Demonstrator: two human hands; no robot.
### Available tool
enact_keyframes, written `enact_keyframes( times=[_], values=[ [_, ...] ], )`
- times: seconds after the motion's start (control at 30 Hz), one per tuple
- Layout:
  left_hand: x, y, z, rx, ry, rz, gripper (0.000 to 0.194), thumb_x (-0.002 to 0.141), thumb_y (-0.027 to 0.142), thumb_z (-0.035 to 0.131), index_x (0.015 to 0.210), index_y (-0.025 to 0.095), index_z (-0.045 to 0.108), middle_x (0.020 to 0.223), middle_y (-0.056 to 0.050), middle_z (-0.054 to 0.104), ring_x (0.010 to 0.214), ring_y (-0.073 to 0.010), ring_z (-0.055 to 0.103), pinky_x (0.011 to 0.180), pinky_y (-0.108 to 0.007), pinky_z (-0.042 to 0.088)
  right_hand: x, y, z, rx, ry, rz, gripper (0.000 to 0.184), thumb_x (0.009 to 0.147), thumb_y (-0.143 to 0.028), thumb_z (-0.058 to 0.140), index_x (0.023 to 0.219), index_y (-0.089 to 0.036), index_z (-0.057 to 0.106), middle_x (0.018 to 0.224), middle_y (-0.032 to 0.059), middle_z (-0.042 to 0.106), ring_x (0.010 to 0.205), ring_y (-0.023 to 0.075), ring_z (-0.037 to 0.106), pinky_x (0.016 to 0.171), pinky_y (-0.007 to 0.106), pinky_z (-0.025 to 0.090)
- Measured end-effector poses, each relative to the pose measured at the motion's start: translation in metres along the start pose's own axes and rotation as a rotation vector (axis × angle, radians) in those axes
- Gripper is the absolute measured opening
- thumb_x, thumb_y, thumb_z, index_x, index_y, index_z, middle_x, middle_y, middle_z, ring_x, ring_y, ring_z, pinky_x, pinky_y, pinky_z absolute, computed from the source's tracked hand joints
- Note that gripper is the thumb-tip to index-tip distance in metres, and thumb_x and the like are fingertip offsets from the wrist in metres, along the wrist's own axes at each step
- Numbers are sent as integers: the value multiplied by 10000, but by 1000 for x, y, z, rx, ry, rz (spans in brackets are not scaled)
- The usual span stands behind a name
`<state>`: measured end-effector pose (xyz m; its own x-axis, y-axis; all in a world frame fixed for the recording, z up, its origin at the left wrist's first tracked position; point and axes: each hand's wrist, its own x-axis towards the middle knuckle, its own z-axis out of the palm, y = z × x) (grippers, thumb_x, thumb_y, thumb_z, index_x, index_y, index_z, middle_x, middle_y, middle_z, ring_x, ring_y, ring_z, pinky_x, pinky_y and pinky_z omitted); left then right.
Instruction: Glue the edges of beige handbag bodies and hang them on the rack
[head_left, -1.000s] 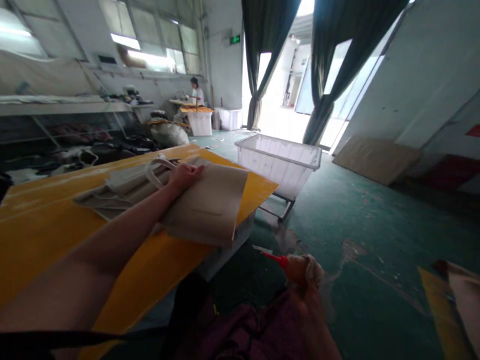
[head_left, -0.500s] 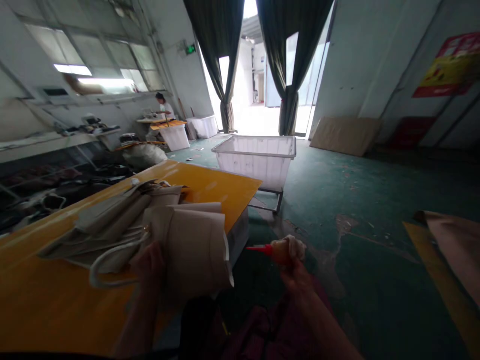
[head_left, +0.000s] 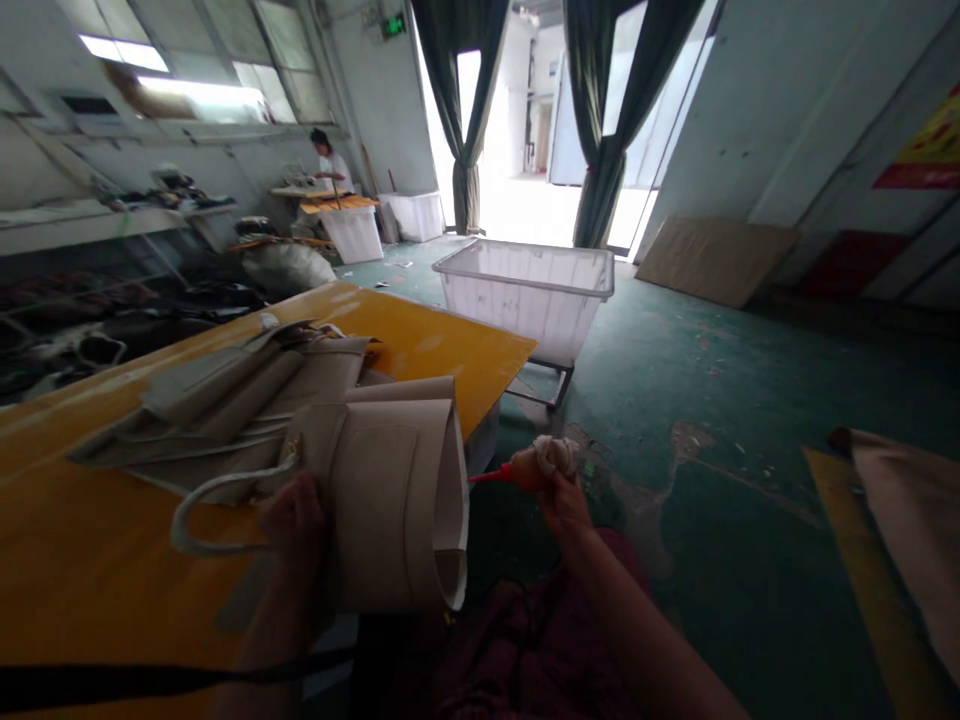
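A beige handbag (head_left: 375, 490) lies on its side at the near edge of the orange tabletop (head_left: 435, 350), its open end facing right. My left hand (head_left: 294, 515) is closed on the bag near the root of its pale looped handle (head_left: 191, 520). My right hand (head_left: 559, 495) grips a squeeze bottle (head_left: 529, 468) with a long red nozzle and whitish cloth around its back end. The nozzle tip points left, close to the bag's open rim; whether it touches cannot be made out. Behind the bag, more beige bag pieces (head_left: 225, 400) are heaped on the tabletop.
A white wheeled bin (head_left: 525, 290) stands beyond the table. Further back, a person (head_left: 330, 165) sits at a work table near another white bin (head_left: 354, 235). Brown sheets (head_left: 900, 520) lie at the right. A board (head_left: 716, 258) leans against the wall.
My right hand has brought the bottle left, nearer the bag's opening. The bag has turned so more of its inside shows. My view has tilted down a little.
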<state>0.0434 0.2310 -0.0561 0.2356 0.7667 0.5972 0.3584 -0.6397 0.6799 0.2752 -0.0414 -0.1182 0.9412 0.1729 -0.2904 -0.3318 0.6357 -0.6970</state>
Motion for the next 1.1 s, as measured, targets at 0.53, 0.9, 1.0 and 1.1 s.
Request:
enact_keyframes(
  times=[0.53,0.9,1.0,1.1],
  values=[
    [-2,-1,13,14,-19,60,586,923,564,436,464,244,262,424,32,249,426,-111,252,480,-310,196,-22,-4,-15,-32,-4,28,719,481,-276,934,1144,-300,657,1074,-23,733,952,220,699,752,334,595],
    [-4,-7,17,46,-66,32,519,910,494,425,467,244,326,416,13,320,433,-125,321,498,-307,222,-24,1,-14,-112,27,3,640,450,-314,932,1037,-261,682,985,-10,736,855,210,695,682,315,583],
    [-5,-7,17,40,-83,25,508,912,485,438,478,243,332,427,13,322,449,-132,329,512,-311,243,-43,-3,-30,-113,2,82,643,461,-315,953,1043,-270,683,1009,-10,746,878,223,713,698,328,595],
    [-5,-7,17,48,-86,14,493,905,464,444,485,244,308,433,19,286,462,-130,293,518,-310,240,-58,-6,-35,-89,13,125,650,466,-315,964,1052,-273,687,997,-17,750,865,213,719,705,320,602]
  ],
)
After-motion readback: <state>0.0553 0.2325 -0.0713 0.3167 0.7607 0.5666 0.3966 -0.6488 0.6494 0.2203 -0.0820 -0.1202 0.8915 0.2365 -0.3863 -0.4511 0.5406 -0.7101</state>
